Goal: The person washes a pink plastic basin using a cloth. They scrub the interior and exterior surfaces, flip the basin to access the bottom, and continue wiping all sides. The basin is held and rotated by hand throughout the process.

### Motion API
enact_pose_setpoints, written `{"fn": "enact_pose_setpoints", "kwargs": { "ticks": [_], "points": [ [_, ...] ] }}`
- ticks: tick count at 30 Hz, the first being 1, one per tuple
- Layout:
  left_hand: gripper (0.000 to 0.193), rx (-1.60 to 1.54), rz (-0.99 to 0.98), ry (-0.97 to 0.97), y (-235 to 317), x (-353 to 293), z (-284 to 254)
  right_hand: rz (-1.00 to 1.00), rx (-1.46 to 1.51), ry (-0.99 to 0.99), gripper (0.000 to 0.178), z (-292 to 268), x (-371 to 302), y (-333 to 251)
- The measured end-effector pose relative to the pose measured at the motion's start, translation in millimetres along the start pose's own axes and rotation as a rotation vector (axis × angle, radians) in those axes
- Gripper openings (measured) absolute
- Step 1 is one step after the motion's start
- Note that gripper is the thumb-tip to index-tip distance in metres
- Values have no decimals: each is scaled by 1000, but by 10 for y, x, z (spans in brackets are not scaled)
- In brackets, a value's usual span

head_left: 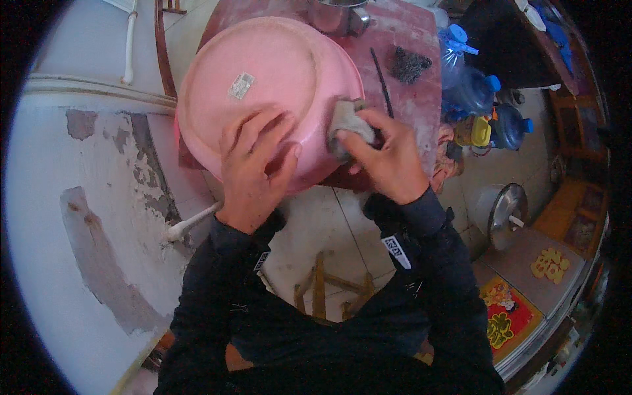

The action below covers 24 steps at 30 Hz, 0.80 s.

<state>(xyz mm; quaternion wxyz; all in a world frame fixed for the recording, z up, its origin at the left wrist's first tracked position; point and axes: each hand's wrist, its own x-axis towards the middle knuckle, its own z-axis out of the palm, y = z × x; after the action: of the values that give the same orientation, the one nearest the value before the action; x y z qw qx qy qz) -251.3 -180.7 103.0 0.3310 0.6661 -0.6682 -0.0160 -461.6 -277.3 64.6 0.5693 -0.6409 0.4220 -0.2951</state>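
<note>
A pink plastic basin (276,59) lies upside down at the near left of the red table, with a small pale sticker (241,85) on its bottom. My left hand (253,168) rests on the basin's near side, its fingers slightly bent and apart. On the basin's right side wall, my right hand (395,158) grips a crumpled grey cloth (347,124) between thumb and fingers. The cloth touches the wall, and part of it is hidden by my fingers.
On the red table (418,108) lie a dark scouring pad (409,64) and a thin black stick (381,82); a metal pot (329,16) stands behind. Several water bottles (471,92) stand to the right. A wooden stool (319,289) is below my arms.
</note>
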Motion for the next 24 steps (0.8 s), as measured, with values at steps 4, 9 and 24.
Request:
{"fn": "enact_pose_setpoints", "kwargs": {
  "ticks": [4,9,24],
  "points": [
    [41,-16,-24,-28,-5,-10,-12,56,-29,-17,24,153,-94,10],
    [41,-3,-33,-4,12,-8,-2,49,-128,-45,24,143,-47,38],
    [37,-82,-11,26,-31,-13,29,259,-57,49,31,225,-129,125]
  ]
}}
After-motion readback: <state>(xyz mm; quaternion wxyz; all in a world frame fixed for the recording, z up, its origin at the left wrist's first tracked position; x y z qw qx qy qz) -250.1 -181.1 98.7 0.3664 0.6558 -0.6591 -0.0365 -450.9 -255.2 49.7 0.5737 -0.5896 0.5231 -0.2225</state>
